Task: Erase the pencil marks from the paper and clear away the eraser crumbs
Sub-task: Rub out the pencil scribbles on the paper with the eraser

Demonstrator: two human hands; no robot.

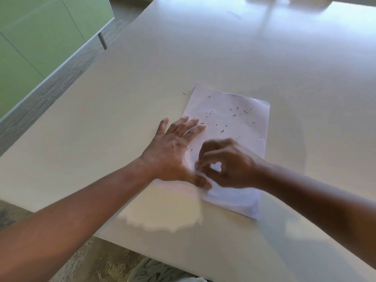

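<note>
Head view: we are pressing our spread left hand (173, 145) on the paper (244, 123); our right hand (227, 165) is pinching something small and blurred, crumbs (234, 115) lying beyond both hands.

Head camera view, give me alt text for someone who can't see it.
A person's left hand presses flat on a white sheet of paper on a pale table, while the blurred right hand, fingers curled, works near the sheet's near edge, seemingly pinching something too blurred to identify. Dark eraser crumbs lie scattered over the paper's far half.
</note>
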